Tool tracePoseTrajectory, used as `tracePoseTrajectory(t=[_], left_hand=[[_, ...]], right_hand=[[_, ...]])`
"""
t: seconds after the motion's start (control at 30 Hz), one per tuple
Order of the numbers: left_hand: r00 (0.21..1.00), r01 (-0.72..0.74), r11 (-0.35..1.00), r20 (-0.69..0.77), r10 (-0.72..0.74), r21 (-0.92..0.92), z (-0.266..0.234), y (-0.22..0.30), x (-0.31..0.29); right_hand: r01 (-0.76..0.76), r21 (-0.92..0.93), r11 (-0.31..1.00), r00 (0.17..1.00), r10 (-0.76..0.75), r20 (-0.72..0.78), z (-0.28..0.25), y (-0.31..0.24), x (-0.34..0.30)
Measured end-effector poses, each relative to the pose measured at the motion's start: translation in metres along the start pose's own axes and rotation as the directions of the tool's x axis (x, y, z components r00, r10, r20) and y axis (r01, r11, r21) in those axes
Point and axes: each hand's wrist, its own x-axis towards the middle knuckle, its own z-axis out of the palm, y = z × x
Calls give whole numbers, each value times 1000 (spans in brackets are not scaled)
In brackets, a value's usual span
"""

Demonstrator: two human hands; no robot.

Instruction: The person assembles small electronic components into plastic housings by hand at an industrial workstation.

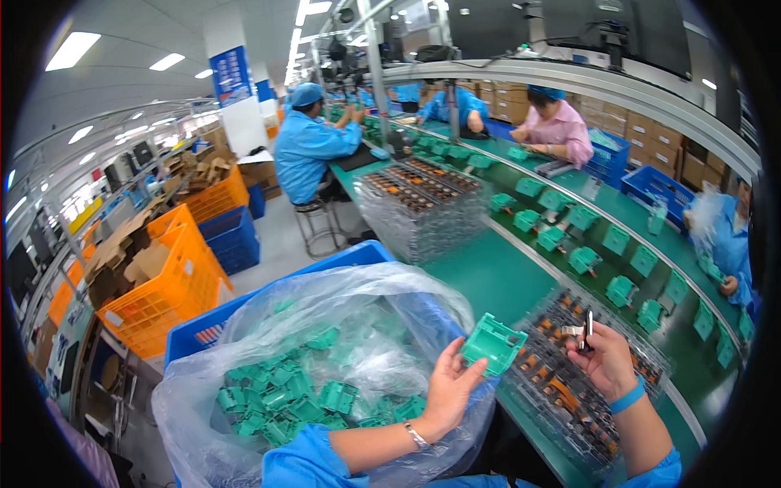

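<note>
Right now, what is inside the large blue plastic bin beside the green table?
The blue bin holds a crumpled, translucent plastic bag, with many green plastic parts heaped inside. The bin's bottom is covered, and the lower parts cannot be seen.

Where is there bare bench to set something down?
The green tabletop is bare between the tray stack and near component tray, with the blue bin left and conveyor right. Crowded: the component tray by the right hand; conveyor and bin, strewn with green housings.

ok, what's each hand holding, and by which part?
Left hand: green plastic housing, by its near left side. Right hand: small black-and-metal part, exact grip spot unclear.
</note>
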Motion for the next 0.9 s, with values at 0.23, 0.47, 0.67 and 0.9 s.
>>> tracePoseTrajectory(t=[0.23, 0.47, 0.67, 0.9], left_hand=[[993, 37, 998, 108, -41, 44, -3, -3, -4], [975, -45, 971, 222, -9, 236, 8, -6, -10], [961, -66, 934, 273, -35, 352, 12, -6, -16], [953, -57, 925, 296, -62, 376, 16, -6, -20]], right_hand=[[282, 55, 958, 924, -286, 253, 28, -25, -44], [353, -264, 898, 927, -296, 232, 19, -9, -58], [461, -510, 726, 887, -359, 289, 14, 4, -55], [534, -625, 570, 843, -408, 349, 14, 4, -52]])
